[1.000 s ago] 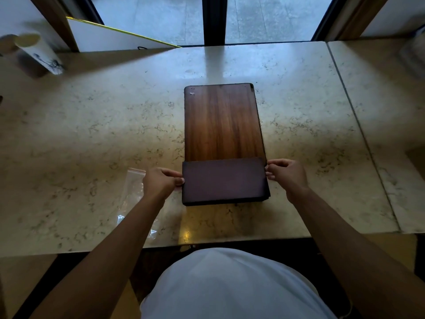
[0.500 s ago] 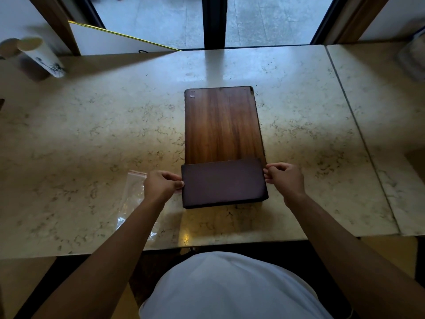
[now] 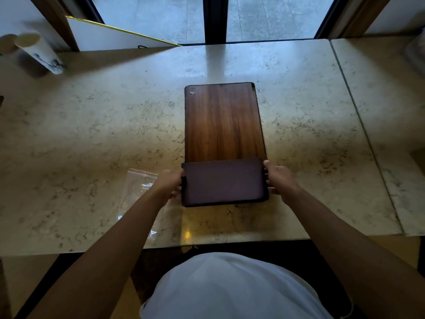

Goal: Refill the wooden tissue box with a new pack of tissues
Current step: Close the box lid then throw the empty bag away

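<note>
The wooden tissue box is a long, flat, dark-stained block with vertical reddish-brown grain on its broad upper face, rounded corners, and a small pale mark near its 11 o'clock corner. It lies flat near the middle of the marble bench, its long axis running from 12 to 6 o'clock. At its 6 o'clock end a darker, matte, purplish-brown panel covers the near part of the box and overhangs it slightly on both sides; whether it is a sliding lid or base cannot be told.

The left hand grips the panel's 9 o'clock edge, fingers curled around it. The right hand grips the 3 o'clock edge the same way, thumb on top. Both hands are closed on the panel, one at each short side.

A clear plastic bag lies on the bench at 9 o'clock from the panel, partly under the left forearm. A paper cup stands far off at 10 o'clock.
</note>
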Tool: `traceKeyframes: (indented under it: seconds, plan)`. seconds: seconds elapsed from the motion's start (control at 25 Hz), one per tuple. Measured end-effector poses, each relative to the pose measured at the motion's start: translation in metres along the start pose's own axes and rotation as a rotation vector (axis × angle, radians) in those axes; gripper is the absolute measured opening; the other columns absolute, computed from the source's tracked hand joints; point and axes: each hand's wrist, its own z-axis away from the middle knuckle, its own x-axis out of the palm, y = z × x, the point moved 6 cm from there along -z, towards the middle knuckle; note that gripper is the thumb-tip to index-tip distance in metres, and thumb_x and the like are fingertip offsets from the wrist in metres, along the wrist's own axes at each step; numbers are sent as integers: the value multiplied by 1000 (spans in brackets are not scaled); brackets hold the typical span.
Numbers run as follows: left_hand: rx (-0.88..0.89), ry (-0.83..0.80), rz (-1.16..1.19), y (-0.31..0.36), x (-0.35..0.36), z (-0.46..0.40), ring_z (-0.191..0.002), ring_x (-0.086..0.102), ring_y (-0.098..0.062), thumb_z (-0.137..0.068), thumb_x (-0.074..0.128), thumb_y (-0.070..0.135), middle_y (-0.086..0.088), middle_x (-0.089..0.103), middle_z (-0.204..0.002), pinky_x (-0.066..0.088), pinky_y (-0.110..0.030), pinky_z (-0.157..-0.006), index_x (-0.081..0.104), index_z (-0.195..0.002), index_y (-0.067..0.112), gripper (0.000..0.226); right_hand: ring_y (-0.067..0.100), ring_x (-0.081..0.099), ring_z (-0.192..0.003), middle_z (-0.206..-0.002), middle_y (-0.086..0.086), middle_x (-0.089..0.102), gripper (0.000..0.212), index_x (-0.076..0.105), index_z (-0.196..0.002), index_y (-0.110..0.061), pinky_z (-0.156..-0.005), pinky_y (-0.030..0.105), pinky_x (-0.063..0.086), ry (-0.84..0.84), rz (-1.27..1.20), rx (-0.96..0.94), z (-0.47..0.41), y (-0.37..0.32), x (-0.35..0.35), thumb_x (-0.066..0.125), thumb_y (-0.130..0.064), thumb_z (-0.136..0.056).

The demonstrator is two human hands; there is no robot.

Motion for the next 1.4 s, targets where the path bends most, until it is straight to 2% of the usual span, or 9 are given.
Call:
traceKeyframes:
  seconds: [0.08,0.16,0.4,0.52,0.64,0.72,0.8,0.92,1.4]
  plan:
    - [-86,-74,-48,5,4,0,-86,65,-25,-96,47,52,-13,68,-104,50,-32,-61,63,-103,9,46,31,66,-99,-111,13,68,59,66,-115,-8,-77,42,55,-49,93,54,-1,-3,3,37,-58,-101]
    - [-148,-130,-87,10,6,0,-98,66,-30,-95,35,68,-14,66,-110,52,-36,-65,62,-103,12,63,28,64,-97,-115,12,65,67,61,-121,-10,-72,38,50,-109,108,91,-1,-8,4,30,-65,-100]
    - [-99,-124,-95,25,13,5,-95,64,-30,-95,17,75,-14,64,-106,52,-38,-66,61,-106,12,77,27,64,-92,-112,14,66,71,59,-120,-7,-63,35,49,-133,96,100,1,-24,7,26,-67,-100]
    - [19,-6,110,29,-8,10,-95,66,-27,-98,22,71,-14,69,-102,52,-38,-71,64,-101,11,73,27,69,-95,-108,12,70,69,64,-112,-10,-69,35,54,-100,-36,12,5,-34,1,28,-67,-99]
    - [160,107,410,29,-32,20,-92,72,-23,-93,48,62,-5,79,-85,57,-37,-75,69,-95,13,54,22,72,-95,-103,4,76,60,71,-105,-17,-69,31,56,-67,-246,-116,16,-36,-7,43,-68,-92]
    - [255,204,444,21,-34,27,-90,73,-23,-88,70,43,-2,78,-80,59,-37,-78,73,-87,14,30,19,72,-98,-101,-3,77,46,73,-108,-23,-74,34,58,-3,-230,-213,23,-26,-3,58,-61,-88]
    - [307,282,436,8,-27,32,-91,75,-26,-84,79,18,-5,78,-85,61,-34,-78,77,-86,15,5,20,70,-102,-110,1,74,43,70,-125,-21,-85,40,60,60,-113,-282,27,-9,5,70,-42,-88]
    - [302,285,413,-7,-18,30,-92,77,-25,-80,80,2,-8,79,-92,63,-36,-82,78,-99,10,20,18,68,-99,-120,7,68,50,61,-137,-14,-89,42,60,142,36,-331,29,13,7,74,-22,-89]
    - [271,269,307,-26,-1,25,-97,74,-31,-83,77,-1,-18,76,-99,59,-48,-92,75,-105,1,22,25,66,-106,-115,6,65,47,63,-135,-17,-95,48,57,180,83,-344,22,28,-5,73,-17,-89]
